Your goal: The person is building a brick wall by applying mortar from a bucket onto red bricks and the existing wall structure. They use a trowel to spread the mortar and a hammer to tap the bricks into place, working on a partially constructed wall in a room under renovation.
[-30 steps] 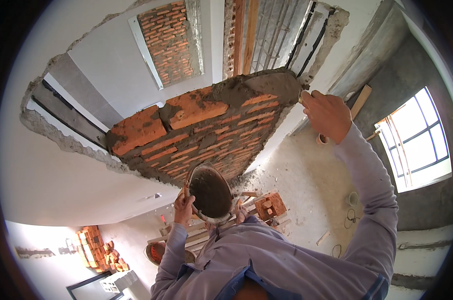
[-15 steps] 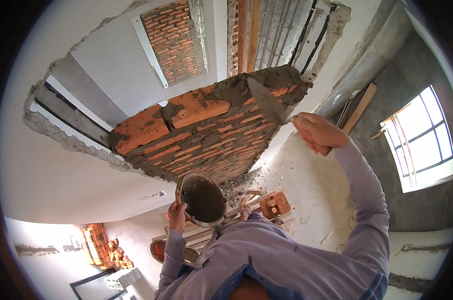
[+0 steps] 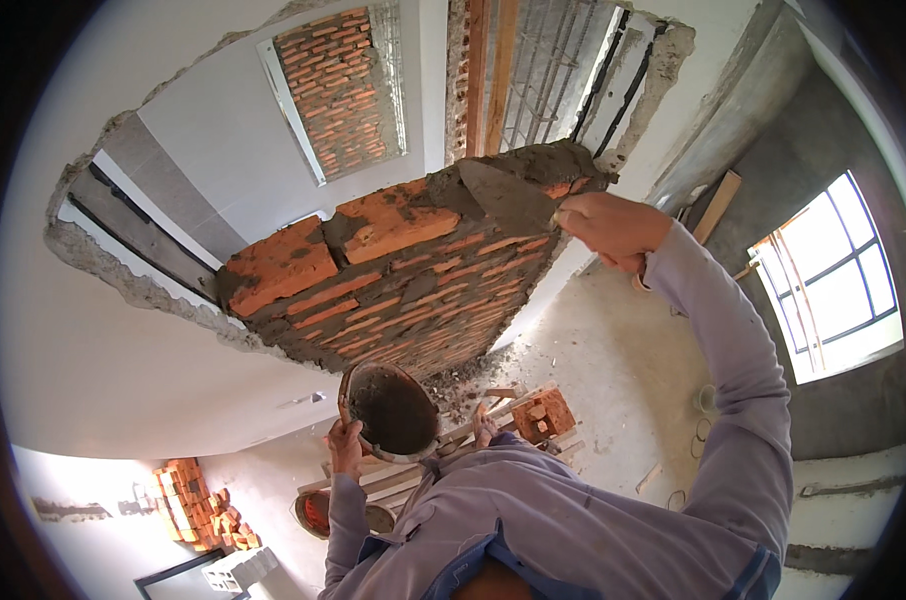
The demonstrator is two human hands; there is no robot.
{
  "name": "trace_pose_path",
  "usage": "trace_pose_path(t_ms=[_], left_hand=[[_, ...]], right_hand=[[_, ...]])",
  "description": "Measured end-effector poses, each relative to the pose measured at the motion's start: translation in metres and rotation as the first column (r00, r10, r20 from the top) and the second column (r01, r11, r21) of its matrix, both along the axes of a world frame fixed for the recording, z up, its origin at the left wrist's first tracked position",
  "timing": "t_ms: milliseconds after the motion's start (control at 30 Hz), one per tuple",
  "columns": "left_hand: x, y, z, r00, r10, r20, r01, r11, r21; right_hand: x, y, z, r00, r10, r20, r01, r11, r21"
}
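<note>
My right hand [image 3: 615, 226] is closed round the handle of a pointing trowel [image 3: 511, 202]. Its triangular blade lies against the mortar [image 3: 563, 157] near the right end of the wall's top course. The brick wall [image 3: 413, 290] has two large orange bricks on top at the left, with grey mortar smeared over and between the courses. Lower down, my left hand [image 3: 346, 447] grips the rim of a round mortar bowl [image 3: 391, 408], tilted and dirty inside. The bowl stays close to my body, in front of the wall's foot.
Below me are wooden planks [image 3: 453, 440] with a small pile of bricks [image 3: 542, 414] beside them. A bucket [image 3: 313, 512] stands at lower left, farther out a brick stack [image 3: 185, 503]. Debris [image 3: 463, 385] lies along the wall's base. A window [image 3: 833, 275] is at right.
The trowel has shifted a little left along the wall's top, its blade now more level against the mortar. The bowl appears slightly further left; the whole view has moved a little.
</note>
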State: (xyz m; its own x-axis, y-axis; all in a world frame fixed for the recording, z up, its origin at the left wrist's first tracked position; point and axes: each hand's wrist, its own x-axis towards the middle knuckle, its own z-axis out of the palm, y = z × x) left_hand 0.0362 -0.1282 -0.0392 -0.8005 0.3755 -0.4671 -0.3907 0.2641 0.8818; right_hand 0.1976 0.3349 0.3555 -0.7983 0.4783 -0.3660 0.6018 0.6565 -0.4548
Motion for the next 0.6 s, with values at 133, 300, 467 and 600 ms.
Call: trace_pose_path(t_ms=[133, 300, 467, 600], left_hand=[[0.005, -0.002, 0.002, 0.998, 0.035, -0.051, -0.033, 0.999, 0.031], [0.004, -0.004, -0.015, 0.999, 0.042, -0.027, -0.040, 0.998, 0.056], [0.001, -0.021, -0.013, 0.997, 0.071, -0.031, -0.070, 0.997, 0.033], [0.000, -0.028, -0.032, 0.995, 0.051, -0.083, -0.050, 0.999, 0.021]], right_hand=[[-0.012, -0.008, 0.013, 0.989, 0.035, 0.144, -0.049, 0.994, 0.097], [0.004, 0.049, -0.018, 0.872, 0.474, -0.126, -0.270, 0.678, 0.684], [-0.033, 0.003, 0.041, 0.969, 0.043, 0.245, -0.139, 0.911, 0.389], [-0.049, 0.000, 0.052, 0.933, 0.076, 0.353, -0.232, 0.876, 0.423]])
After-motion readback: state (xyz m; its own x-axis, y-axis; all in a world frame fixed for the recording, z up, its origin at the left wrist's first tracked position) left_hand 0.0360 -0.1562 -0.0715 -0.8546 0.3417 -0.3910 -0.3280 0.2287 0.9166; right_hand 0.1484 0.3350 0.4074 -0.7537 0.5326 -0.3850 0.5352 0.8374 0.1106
